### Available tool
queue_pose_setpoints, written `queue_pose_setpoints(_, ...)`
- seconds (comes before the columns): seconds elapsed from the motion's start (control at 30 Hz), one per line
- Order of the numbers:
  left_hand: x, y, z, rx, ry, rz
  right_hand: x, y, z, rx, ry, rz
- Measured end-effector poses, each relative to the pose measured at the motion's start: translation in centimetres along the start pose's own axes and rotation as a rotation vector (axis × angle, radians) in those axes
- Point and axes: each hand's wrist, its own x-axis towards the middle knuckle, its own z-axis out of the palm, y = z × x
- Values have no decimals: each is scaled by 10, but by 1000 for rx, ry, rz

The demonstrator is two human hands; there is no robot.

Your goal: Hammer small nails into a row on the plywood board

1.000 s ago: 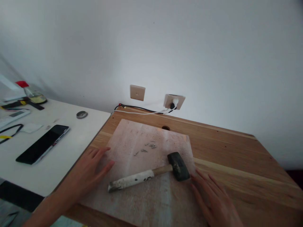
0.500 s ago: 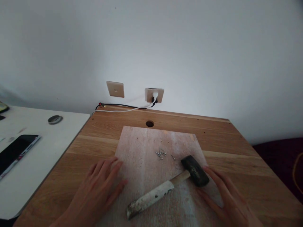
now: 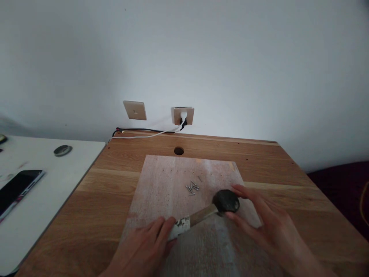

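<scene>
A hammer (image 3: 203, 214) with a black head and a wooden handle, its lower part wrapped in worn white, is between my two hands over a pale wooden board (image 3: 155, 192). My left hand (image 3: 147, 240) is closed around the white end of the handle, hiding its butt. At the head, my right hand (image 3: 265, 219) grips with fingers on the far side and thumb on the near side. Several small silver nails (image 3: 192, 187) lie in a loose pile on the board beyond the handle. A row of small dark holes runs along the board's far edge.
The board rests on a wooden desk (image 3: 100, 192) with a round cable hole (image 3: 179, 151). Cables (image 3: 144, 134) run along its back to a wall socket (image 3: 183, 116). On the left, a white table (image 3: 57, 184) holds a phone (image 3: 17, 190) and a round lid (image 3: 62, 150).
My left hand has moved from the board's left side onto the handle. My right hand has taken hold of the head, and the hammer has turned. The view has shifted slightly.
</scene>
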Motion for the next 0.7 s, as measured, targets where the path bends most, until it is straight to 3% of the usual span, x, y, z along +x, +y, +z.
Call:
queue_pose_setpoints(0.1, -23, -24, -3, -152, 170, -168, 25, -1, 6, 137, -52, 64)
queue_pose_setpoints(0.2, -41, -45, -11, -349, 310, -449, 51, -4, 28, 216, -92, 29)
queue_pose_setpoints(0.33, -48, -71, -30, -530, 344, -797, 78, -19, 66, 124, -257, -87)
queue_pose_setpoints(0.43, -49, -87, -38, -568, 292, -916, 91, -31, 85, 81, -337, -114)
queue_pose_setpoints(0.6, -55, -96, -34, -510, 436, -1100, 107, -35, 95, 114, -469, -158)
queue_pose_setpoints(0.7, -58, -95, -33, -519, 404, -1059, 116, -34, 94, 227, -527, -203)
